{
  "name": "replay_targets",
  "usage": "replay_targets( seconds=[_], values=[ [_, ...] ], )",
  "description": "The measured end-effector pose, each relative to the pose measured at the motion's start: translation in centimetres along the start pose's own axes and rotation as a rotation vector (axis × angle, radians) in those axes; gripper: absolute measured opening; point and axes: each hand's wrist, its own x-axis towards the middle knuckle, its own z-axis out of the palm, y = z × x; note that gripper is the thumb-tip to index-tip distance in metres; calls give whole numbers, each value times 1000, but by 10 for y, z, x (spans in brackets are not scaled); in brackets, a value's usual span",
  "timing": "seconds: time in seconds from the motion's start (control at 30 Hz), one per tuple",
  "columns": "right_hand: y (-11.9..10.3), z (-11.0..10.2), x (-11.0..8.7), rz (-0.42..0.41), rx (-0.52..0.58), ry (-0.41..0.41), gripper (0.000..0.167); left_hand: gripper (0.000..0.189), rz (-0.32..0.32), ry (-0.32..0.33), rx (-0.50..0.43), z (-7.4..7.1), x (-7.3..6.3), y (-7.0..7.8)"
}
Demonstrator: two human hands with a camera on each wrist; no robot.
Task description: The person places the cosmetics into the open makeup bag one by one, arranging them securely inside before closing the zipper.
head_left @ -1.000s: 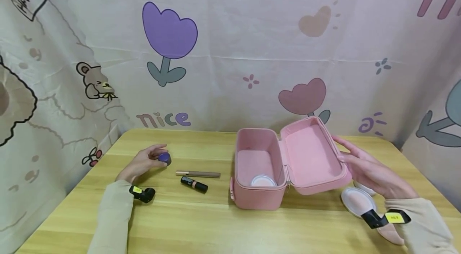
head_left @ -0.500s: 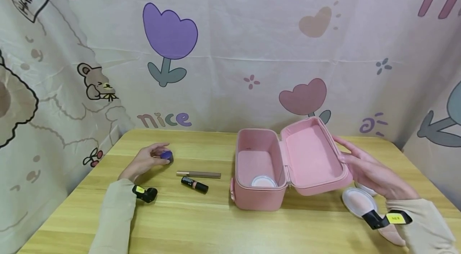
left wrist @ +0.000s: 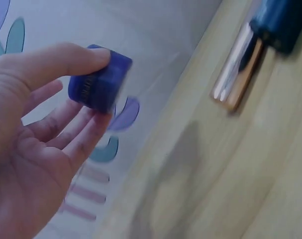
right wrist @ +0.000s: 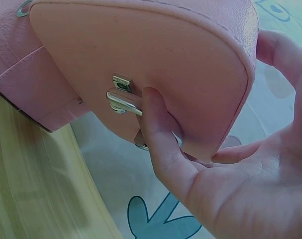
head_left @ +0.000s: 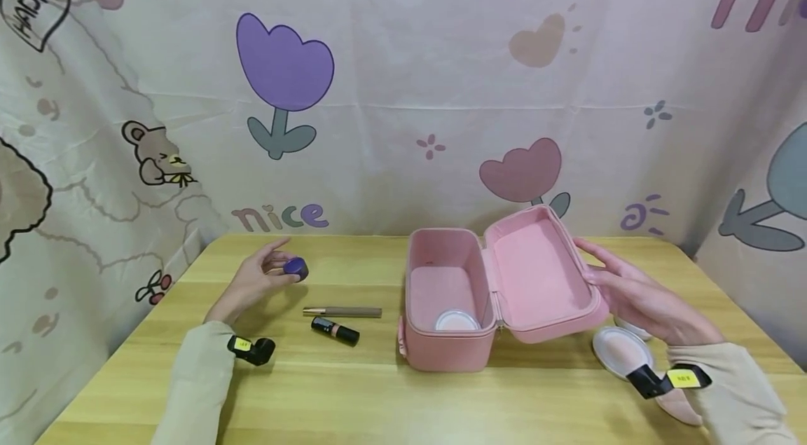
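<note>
My left hand (head_left: 251, 285) pinches a small dark-blue jar (head_left: 295, 268) between thumb and fingers. In the left wrist view the jar (left wrist: 98, 82) is held above the wooden table. On the right, a pink cosmetic case (head_left: 449, 350) stands with its lid (head_left: 536, 270) swung out to the right. My right hand (head_left: 643, 298) grips the outer edge of that lid. In the right wrist view, the thumb (right wrist: 158, 129) lies by the metal fitting (right wrist: 123, 99) on the lid's outside, and other fingers are partly hidden. A round white-rimmed item (head_left: 457, 321) lies inside the case.
A slim brown-gold tube (head_left: 347, 312) and a black lipstick-like tube (head_left: 335, 331) lie between the left hand and the case. Round white-rimmed item (head_left: 621, 352) and a pink flat piece (head_left: 679, 406) lie near the right forearm. A printed curtain (head_left: 378, 172) hangs behind the table.
My left hand has raised the blue jar off the table and shifted it slightly right. The right hand keeps its grip on the lid, and the head view has turned a little.
</note>
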Motion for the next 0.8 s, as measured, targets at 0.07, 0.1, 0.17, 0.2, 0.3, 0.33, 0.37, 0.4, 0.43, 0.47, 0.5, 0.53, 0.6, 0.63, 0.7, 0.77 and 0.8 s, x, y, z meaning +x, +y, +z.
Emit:
replay_targets(
  seconds=[0.07, 0.1, 0.17, 0.2, 0.3, 0.33, 0.37, 0.4, 0.43, 0.47, 0.5, 0.53, 0.6, 0.63, 0.7, 0.77, 0.8],
  values=[
    [0, 1, 1, 8, -7, 4, 66, 79, 14, 1, -11, 4, -1, 3],
    [-1, 2, 1, 11, -12, 4, 66, 77, 23, -5, -14, 6, -1, 4],
    [-2, 2, 2, 14, -15, 0, 67, 73, 39, -25, -23, 11, -2, 7],
    [-2, 3, 2, 14, -14, -3, 67, 71, 45, -40, -26, 13, -3, 9],
    [-3, 3, 3, 4, 22, -29, 65, 68, 57, -105, -45, 20, -4, 18],
    [-3, 3, 3, -2, 45, -43, 63, 67, 55, -125, -51, 21, -5, 22],
    [-3, 2, 3, -8, 72, -57, 62, 67, 56, -144, -56, 23, -5, 27],
    [-3, 2, 3, -13, 99, -71, 61, 67, 56, -164, -64, 25, -5, 32],
    [-3, 2, 2, -18, 127, -86, 59, 67, 57, -184, -73, 27, -5, 37],
    [-3, 2, 2, -23, 153, -98, 58, 66, 59, -198, -78, 29, -6, 43],
    [-3, 2, 2, -28, 174, -109, 57, 66, 60, -214, -82, 31, -6, 48],
    [-3, 2, 2, -32, 190, -118, 56, 65, 66, -228, -89, 34, -6, 54],
    [-3, 1, 2, -40, 215, -129, 54, 63, 79, -260, -86, 38, -7, 64],
    [-3, 1, 1, -44, 226, -136, 53, 62, 95, -277, -82, 41, -7, 69],
    [-2, 1, 1, -53, 243, -148, 52, 60, 127, -307, -67, 46, -6, 77],
    [-2, 0, 0, -60, 258, -156, 51, 58, 159, -336, -48, 52, -4, 82],
    [-1, 0, 0, -63, 262, -159, 51, 58, 174, -348, -44, 55, -3, 85]
  ],
)
